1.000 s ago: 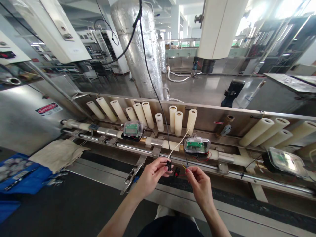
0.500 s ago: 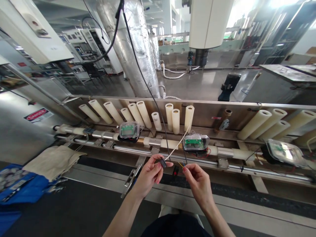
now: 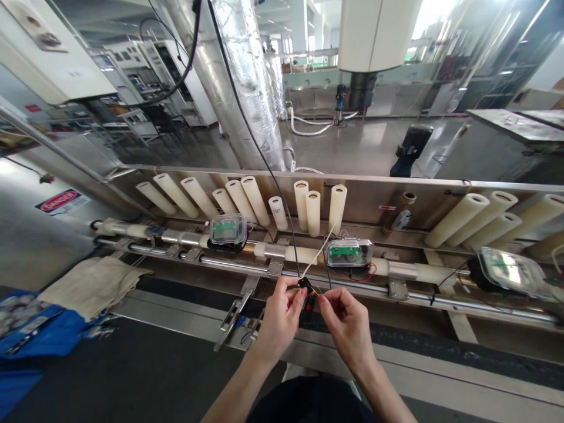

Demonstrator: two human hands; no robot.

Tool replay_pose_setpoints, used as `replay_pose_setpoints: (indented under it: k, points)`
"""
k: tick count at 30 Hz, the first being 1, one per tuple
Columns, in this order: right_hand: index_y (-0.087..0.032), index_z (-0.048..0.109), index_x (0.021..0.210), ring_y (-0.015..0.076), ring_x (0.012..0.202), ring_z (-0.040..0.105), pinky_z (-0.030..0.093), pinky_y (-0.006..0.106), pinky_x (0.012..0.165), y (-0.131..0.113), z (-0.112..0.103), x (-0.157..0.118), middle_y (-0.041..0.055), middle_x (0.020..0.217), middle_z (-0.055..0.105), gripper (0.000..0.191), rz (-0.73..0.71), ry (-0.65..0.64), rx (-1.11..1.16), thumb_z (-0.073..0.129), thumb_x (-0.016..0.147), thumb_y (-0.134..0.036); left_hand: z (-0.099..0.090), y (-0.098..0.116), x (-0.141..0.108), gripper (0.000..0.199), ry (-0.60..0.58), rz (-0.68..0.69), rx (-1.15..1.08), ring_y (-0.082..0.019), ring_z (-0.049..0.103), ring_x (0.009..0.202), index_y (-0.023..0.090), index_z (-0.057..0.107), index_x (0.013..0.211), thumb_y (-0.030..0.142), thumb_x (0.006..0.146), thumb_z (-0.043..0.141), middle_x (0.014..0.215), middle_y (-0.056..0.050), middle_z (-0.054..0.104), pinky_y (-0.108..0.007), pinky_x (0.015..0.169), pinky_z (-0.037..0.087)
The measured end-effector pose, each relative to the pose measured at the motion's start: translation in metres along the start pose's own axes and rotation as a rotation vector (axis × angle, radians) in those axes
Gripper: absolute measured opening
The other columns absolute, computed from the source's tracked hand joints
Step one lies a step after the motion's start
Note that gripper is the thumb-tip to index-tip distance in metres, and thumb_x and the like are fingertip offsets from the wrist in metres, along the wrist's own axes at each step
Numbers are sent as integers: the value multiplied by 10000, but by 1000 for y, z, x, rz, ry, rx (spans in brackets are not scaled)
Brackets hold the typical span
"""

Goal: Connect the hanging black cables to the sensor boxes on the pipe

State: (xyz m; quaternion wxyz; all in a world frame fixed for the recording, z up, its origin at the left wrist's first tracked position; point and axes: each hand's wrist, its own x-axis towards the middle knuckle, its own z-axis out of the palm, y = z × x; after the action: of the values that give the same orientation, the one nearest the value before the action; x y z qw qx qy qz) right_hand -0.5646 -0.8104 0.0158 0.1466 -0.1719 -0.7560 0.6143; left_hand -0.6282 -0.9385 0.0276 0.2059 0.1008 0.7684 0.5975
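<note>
We hold a small black plastic connector (image 3: 304, 284) pinched at the tips of our left hand (image 3: 282, 317), thumb and forefinger clenched on it. It is a tiny dark block, matt, with a thin black cable (image 3: 247, 123) running up from it toward the top of the view. Just below and beside it hangs a second small dark piece with a red spot (image 3: 309, 304), between our two hands. Our right hand (image 3: 348, 326) meets the left almost fingertip to fingertip; its fingers (image 3: 324, 298) are closed on thin yellow and blue wire ends (image 3: 318, 290), too fine for us to tell more. All this sits in the air just in front of the long stainless steel pipe rail (image 3: 343, 285) of the desk.

A pale cream cord (image 3: 324, 247) slants up from our left fingers to the clear-lidded meter box with a green circuit board (image 3: 349, 254), which sits on the rail just behind our hands, red wires showing beneath it. A second such box (image 3: 227, 229) sits further left and a third (image 3: 511, 271) far right. Behind them cream plastic tubes (image 3: 308, 208) lean against the steel back panel (image 3: 365, 202).

At far left a red and white sign reads "DANGER" (image 3: 61, 200); a folded beige cloth (image 3: 92, 283) lies near a blue bag (image 3: 26, 329).
</note>
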Motion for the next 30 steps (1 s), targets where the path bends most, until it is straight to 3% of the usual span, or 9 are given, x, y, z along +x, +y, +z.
replay_pose_setpoints:
  k: [2, 5, 8, 12, 24, 26, 28, 30]
  points:
    - [-181, 576, 724, 87, 513, 401, 320, 226, 493, -1, 1, 1, -32, 586, 501, 224, -17, -3, -21, 554, 833, -376, 1, 2, 0, 274, 14, 21, 75, -71, 515, 402, 230, 419, 1046, 455, 896, 461, 905, -39, 700, -199, 381, 362]
    - [-184, 570, 709, 88, 511, 404, 323, 224, 489, -2, 1, 2, -32, 579, 496, 219, -31, 7, -44, 551, 832, -365, 1, 3, 0, 236, 34, 88, 190, -162, 676, 689, 232, 428, 1043, 428, 912, 442, 920, -54, 706, -247, 557, 481]
    - [-186, 566, 706, 86, 507, 400, 324, 221, 484, -1, 1, 3, -32, 579, 494, 218, -28, 12, -55, 550, 831, -363, 1, 2, 0, 214, 49, 130, 247, -205, 686, 871, 234, 427, 1041, 412, 922, 426, 924, -58, 712, -311, 732, 513]
    - [-185, 569, 708, 86, 504, 401, 324, 222, 480, 0, 1, 4, -29, 584, 507, 215, -18, -1, -57, 549, 830, -361, 2, -1, 1, 207, 59, 166, 277, -211, 682, 913, 233, 423, 1052, 396, 925, 428, 949, -65, 713, -330, 780, 508]
    - [-181, 576, 694, 86, 513, 408, 327, 215, 484, 1, 0, 2, -24, 587, 516, 216, -23, -12, -59, 555, 830, -348, 4, -2, 0, 196, 77, 163, 265, -191, 677, 857, 237, 427, 1051, 383, 920, 437, 901, -52, 711, -298, 739, 510]
    - [-181, 576, 691, 87, 511, 413, 329, 212, 478, 3, 0, 2, -20, 585, 520, 220, -22, 6, -43, 552, 832, -349, 2, -1, 1, 212, 87, 122, 219, -166, 668, 671, 238, 431, 1043, 406, 914, 438, 887, -47, 710, -272, 616, 507]
    - [-182, 575, 683, 90, 505, 412, 327, 210, 470, 6, -1, 2, -19, 572, 517, 231, -20, 26, -30, 554, 831, -358, -2, 0, 4, 239, 122, 82, 141, -113, 559, 444, 238, 426, 1038, 436, 905, 434, 902, -46, 707, -242, 449, 446]
    - [-183, 573, 674, 92, 497, 410, 325, 211, 461, 10, -1, 2, -17, 562, 511, 249, -20, 48, -8, 561, 826, -379, -9, 4, 8, 257, 191, 81, 44, -73, 453, 358, 239, 416, 1039, 450, 896, 440, 934, -49, 699, -221, 371, 393]
